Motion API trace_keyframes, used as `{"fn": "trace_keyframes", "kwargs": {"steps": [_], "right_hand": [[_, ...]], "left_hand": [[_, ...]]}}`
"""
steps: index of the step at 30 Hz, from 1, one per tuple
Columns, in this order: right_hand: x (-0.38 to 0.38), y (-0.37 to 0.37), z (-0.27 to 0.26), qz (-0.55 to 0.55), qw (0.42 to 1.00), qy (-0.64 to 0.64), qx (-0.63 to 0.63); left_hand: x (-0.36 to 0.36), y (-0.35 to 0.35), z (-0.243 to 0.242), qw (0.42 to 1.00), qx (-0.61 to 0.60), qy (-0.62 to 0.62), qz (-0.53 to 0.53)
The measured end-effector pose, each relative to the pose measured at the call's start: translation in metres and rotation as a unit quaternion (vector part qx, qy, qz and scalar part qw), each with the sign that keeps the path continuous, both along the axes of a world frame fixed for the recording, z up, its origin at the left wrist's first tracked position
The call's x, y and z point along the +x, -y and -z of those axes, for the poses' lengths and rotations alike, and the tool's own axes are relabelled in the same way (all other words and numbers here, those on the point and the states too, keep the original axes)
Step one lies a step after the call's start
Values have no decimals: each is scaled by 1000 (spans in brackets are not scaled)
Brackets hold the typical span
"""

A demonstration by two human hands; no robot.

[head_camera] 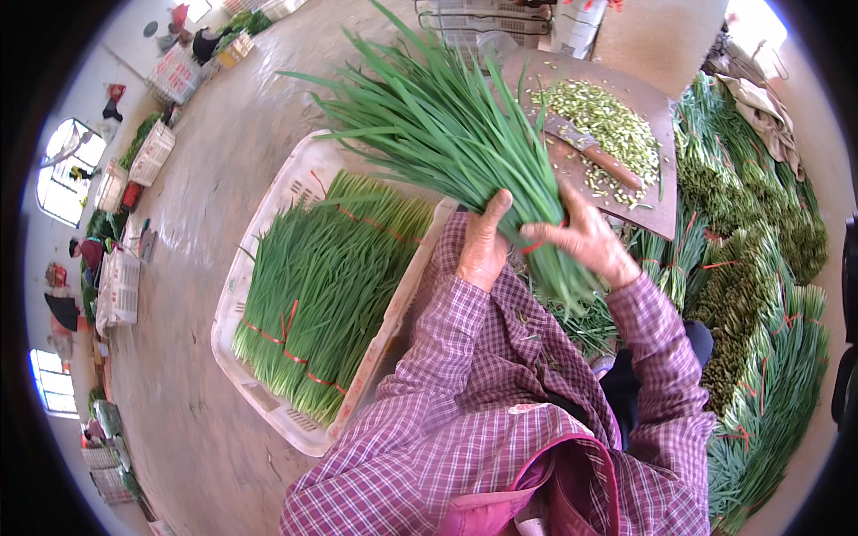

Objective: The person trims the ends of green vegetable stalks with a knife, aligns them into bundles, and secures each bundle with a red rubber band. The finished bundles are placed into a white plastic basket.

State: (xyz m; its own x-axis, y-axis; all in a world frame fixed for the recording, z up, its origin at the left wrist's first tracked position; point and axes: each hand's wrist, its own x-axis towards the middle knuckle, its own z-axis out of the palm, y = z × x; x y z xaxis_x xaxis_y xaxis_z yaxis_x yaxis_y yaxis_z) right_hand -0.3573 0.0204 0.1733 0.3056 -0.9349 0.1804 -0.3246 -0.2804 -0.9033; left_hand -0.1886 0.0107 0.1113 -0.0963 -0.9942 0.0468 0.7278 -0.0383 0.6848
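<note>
A large bunch of green garlic chives (pixel 456 134) is held up in front of me, its leaves fanning to the upper left and its stem ends at the lower right. My left hand (pixel 488 241) grips its near side, thumb on top. My right hand (pixel 586 238) closes around the lower part at a red tie (pixel 534 246); that hand and the stem ends are slightly blurred. Beneath the leaves, at the left, a white plastic crate (pixel 231 295) holds rows of chive bundles (pixel 322 281) with red ties.
At the upper right, a board (pixel 653 218) bears a wooden-handled knife (pixel 603 161) and a heap of cut stem pieces (pixel 610 120). Piled chive bundles (pixel 757 375) line the right side. Stacked crates (pixel 482 27) stand beyond. People and more crates are along the far left wall.
</note>
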Motion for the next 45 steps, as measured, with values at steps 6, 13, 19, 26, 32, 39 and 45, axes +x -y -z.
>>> {"fn": "trace_keyframes", "kwargs": {"steps": [6,13,19,26,32,39,45], "right_hand": [[3,-40,19,82,982,172,8],[4,-40,7,180,918,354,-3],[-15,-62,9,195,860,467,59],[-30,-64,11,138,871,460,100],[-93,-79,25,182,973,109,88],[-89,-73,15,191,894,-190,-359],[-55,-69,-15,-152,900,407,-33]], "left_hand": [[-15,-40,-24,1000,8,25,-9],[-32,-69,-35,996,-12,93,6],[-41,-79,-40,998,12,63,28],[-47,-76,-36,997,13,76,21],[-29,-52,-62,994,66,20,87],[-28,-54,-92,964,63,-113,233],[-43,-94,-101,883,40,-248,396]]}}
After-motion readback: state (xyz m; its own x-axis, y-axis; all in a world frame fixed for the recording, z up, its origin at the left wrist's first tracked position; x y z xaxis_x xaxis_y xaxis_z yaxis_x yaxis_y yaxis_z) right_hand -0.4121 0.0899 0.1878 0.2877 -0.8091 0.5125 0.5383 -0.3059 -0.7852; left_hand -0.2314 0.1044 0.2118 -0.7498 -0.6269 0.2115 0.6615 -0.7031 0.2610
